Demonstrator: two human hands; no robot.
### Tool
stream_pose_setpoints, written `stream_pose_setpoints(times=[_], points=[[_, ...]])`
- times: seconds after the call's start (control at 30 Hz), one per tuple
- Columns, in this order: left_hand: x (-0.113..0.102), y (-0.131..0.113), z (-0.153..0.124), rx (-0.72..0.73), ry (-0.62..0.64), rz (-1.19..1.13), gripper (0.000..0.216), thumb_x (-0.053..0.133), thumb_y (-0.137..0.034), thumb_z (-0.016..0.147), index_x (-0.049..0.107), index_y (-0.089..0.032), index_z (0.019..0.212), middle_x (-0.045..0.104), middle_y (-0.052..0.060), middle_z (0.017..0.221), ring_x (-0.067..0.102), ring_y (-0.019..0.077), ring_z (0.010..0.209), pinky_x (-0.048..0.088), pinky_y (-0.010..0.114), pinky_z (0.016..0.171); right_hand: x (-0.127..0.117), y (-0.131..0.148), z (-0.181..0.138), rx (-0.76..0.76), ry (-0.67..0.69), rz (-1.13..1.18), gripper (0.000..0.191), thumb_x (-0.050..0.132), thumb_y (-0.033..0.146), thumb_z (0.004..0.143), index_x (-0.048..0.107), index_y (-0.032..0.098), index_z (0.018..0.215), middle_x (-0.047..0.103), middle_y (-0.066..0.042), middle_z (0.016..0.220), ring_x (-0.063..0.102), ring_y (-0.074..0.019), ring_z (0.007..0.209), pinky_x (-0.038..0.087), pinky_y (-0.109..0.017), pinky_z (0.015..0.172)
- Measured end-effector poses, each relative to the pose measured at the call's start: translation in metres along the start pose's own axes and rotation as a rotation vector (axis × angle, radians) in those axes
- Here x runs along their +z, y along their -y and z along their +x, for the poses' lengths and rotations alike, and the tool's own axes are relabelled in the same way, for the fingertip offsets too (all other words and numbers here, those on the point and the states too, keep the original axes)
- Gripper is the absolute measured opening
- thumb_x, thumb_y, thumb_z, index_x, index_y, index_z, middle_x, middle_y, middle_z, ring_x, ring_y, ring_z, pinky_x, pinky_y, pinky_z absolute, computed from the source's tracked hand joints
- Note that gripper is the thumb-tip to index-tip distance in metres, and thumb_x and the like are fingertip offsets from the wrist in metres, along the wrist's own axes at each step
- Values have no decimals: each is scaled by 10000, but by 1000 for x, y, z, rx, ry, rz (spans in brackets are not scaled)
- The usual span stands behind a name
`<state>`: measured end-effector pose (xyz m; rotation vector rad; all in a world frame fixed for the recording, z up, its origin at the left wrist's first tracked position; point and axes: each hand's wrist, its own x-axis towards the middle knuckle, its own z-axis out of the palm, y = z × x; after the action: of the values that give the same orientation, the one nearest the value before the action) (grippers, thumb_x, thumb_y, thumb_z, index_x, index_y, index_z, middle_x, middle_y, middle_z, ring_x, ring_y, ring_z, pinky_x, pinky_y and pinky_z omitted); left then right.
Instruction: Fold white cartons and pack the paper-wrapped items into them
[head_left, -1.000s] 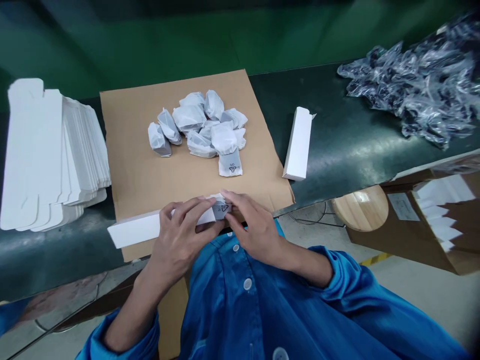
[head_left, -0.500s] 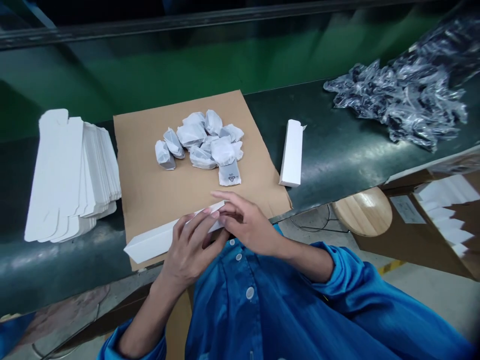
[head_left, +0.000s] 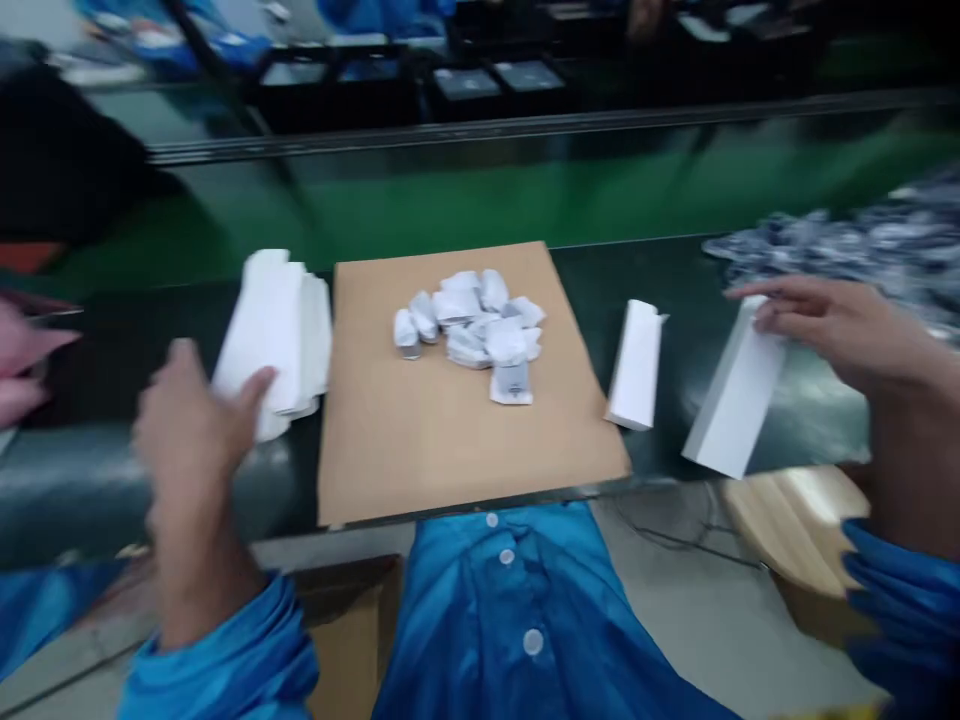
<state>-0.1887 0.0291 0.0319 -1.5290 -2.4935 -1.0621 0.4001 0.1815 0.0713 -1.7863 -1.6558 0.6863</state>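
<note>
My right hand (head_left: 832,325) holds a long white box (head_left: 735,405) by its upper end over the dark belt at the right, just right of another white box (head_left: 636,365) lying there. My left hand (head_left: 191,430) is out at the left, fingers apart and blurred, right beside the stack of flat white box blanks (head_left: 289,325). A pile of small white wrapped packets (head_left: 472,325) lies on the brown cardboard sheet (head_left: 435,440) in the middle.
A heap of clear plastic bags (head_left: 855,250) lies at the far right of the belt (head_left: 90,480). A round wooden stool (head_left: 795,510) stands below the belt at the right. Dark trays line the far side. Something pink (head_left: 22,360) shows at the left edge.
The hands have parted from the box at the cardboard's near edge. My right hand carried the box to the right; my left swung to the blanks. The camera tilted up.
</note>
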Motion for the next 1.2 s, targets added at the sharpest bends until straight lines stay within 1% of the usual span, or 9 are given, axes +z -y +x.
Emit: stream_pose_setpoints(times=[0.17, 0.3, 0.47, 0.53, 0.63, 0.73, 0.83, 1.0, 1.2], points=[[35, 5, 47, -213, 37, 105, 481, 726, -523, 740, 685, -151, 1041, 713, 124, 952, 667, 349, 956, 489, 537, 907, 51, -23, 34, -63, -85, -305, 343, 695, 78, 791, 784, 249, 1074, 748, -161, 1032, 677, -322, 1048, 451, -480, 810], [16, 4, 42, -189, -134, 39, 359, 721, -440, 750, 677, -165, 977, 682, 72, 933, 646, 238, 859, 515, 413, 856, 86, 25, -23, -383, -395, -383, 390, 691, 154, 822, 726, 244, 1199, 720, -192, 1130, 628, -355, 1181, 475, -476, 914], [20, -65, -18, -67, -327, -163, 273, 645, -436, 844, 644, -176, 927, 598, -13, 746, 558, 130, 642, 491, 281, 625, 163, 116, -121, -505, 270, 410, 505, 604, 418, 938, 487, 307, 1416, 662, -105, 1285, 683, -232, 1077, 569, -386, 883], [40, -100, -64, 17, -213, -391, 234, 681, -417, 842, 631, -195, 897, 619, -10, 731, 583, 124, 619, 487, 246, 558, 191, 140, -133, -423, 381, 679, 635, 574, 443, 952, 337, 238, 1504, 551, -132, 1433, 631, -233, 1187, 556, -383, 937], [61, -125, -121, 61, 180, -721, 220, 673, -374, 876, 616, -230, 1033, 712, 42, 909, 704, 160, 780, 576, 254, 639, 199, 148, -119, -343, 377, 757, 439, 474, 364, 1000, 443, 174, 1394, 625, -114, 1328, 641, -212, 1131, 549, -338, 882], [56, -112, -130, 25, 298, -986, 588, 680, -527, 845, 509, -270, 1346, 670, 114, 1236, 690, 257, 1075, 628, 350, 770, 170, 134, -99, -494, 601, 397, 286, 545, 257, 947, 593, 179, 1218, 711, -55, 1126, 667, -201, 976, 527, -305, 802], [42, -89, -111, -77, 396, -918, 597, 759, -536, 760, 621, -205, 1237, 704, 112, 1135, 718, 267, 933, 636, 338, 670, 145, 120, -94, -771, 815, 19, 351, 558, 213, 943, 585, 229, 1292, 701, -37, 1204, 665, -205, 1020, 509, -309, 845], [44, -90, -101, -284, 481, -859, 287, 751, -379, 801, 693, -169, 988, 719, 22, 849, 675, 160, 602, 600, 288, 514, 157, 110, -125, -981, 372, -406, 735, 655, 435, 904, 382, 86, 1490, 639, -182, 1274, 623, -318, 1082, 515, -427, 846], [46, -91, -95, -304, 854, -922, 295, 743, -331, 821, 690, -181, 1070, 722, 18, 856, 685, 154, 645, 610, 267, 510, 168, 103, -137, -1184, 182, -490, 571, 575, 303, 925, 460, -3, 1393, 635, -202, 1225, 590, -316, 1050, 502, -432, 835]])
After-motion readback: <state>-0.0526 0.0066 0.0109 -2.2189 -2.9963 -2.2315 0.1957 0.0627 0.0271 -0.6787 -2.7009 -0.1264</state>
